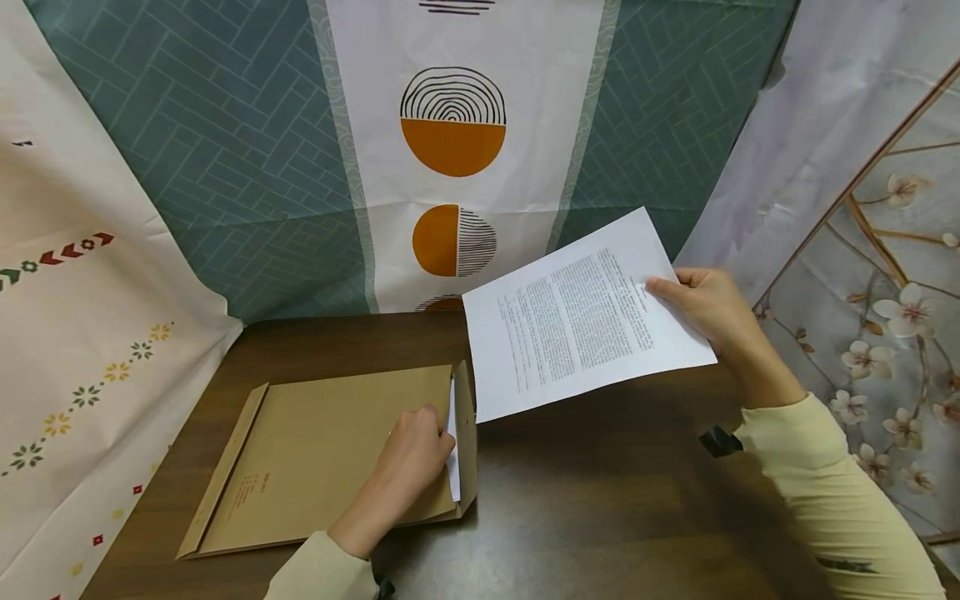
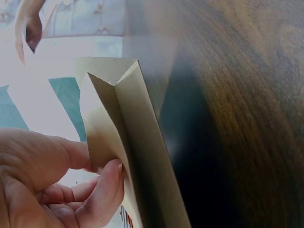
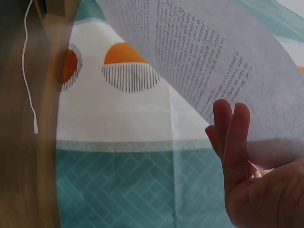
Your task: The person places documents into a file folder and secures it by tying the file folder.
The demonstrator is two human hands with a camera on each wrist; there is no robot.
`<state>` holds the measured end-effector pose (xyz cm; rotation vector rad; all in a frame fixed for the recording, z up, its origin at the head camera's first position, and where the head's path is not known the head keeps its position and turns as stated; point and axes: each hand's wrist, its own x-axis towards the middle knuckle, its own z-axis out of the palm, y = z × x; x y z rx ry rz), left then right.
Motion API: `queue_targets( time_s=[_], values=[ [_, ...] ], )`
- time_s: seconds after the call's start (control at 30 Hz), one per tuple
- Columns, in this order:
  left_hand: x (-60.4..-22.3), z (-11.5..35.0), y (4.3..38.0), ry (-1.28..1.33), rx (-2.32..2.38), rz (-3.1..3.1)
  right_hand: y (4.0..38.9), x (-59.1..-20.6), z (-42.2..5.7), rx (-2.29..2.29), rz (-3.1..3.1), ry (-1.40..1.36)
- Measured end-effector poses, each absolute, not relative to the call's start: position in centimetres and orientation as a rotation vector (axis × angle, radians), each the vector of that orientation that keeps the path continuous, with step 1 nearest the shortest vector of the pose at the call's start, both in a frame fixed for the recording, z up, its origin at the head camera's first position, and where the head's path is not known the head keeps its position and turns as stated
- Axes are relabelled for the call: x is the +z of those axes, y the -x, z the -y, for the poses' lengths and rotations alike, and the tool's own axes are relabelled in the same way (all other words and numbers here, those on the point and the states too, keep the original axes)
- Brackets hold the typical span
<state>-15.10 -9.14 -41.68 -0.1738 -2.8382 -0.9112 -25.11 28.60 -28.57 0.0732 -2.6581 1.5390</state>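
A brown paper envelope [image 1: 337,450] lies flat on the table, its flap [image 1: 467,442] unfolded at the right end. My left hand [image 1: 411,457] pinches the upper layer at the mouth between thumb and fingers; the left wrist view shows the folded side of the envelope [image 2: 126,114] gaping. White paper [image 1: 453,417] shows inside the mouth. Up in the air to the right, my right hand [image 1: 708,312] holds a white sheet [image 1: 570,325] of printed text by its right edge, thumb on top. The sheet's left edge hangs just beside the flap. Fingers support its underside in the right wrist view.
The dark wooden table [image 1: 600,500] reaches back to a patterned curtain [image 1: 277,167]. Printed cloths [image 1: 75,275] hang at the left and a floral one [image 1: 885,375] at the right. A thin white string [image 3: 29,85] dangles in the right wrist view.
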Motion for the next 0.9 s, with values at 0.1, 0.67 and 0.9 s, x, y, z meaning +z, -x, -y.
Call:
queue_targets(
  time_s=[0.1, 0.67, 0.9],
  values=[
    [-41.6, 9.1, 15.1, 0.171, -0.918, 2.845, 24.8, -29.0, -28.0, 1.549, 2.661, -0.064],
    [-41.8, 8.9, 15.5, 0.142, -0.932, 2.849, 22.3, -31.0, -25.8, 1.589, 2.709, -0.172],
    [-42.0, 8.9, 15.6, 0.097, -0.963, 2.880, 20.9, -31.3, -25.3, 1.652, 2.719, -0.228]
  ],
)
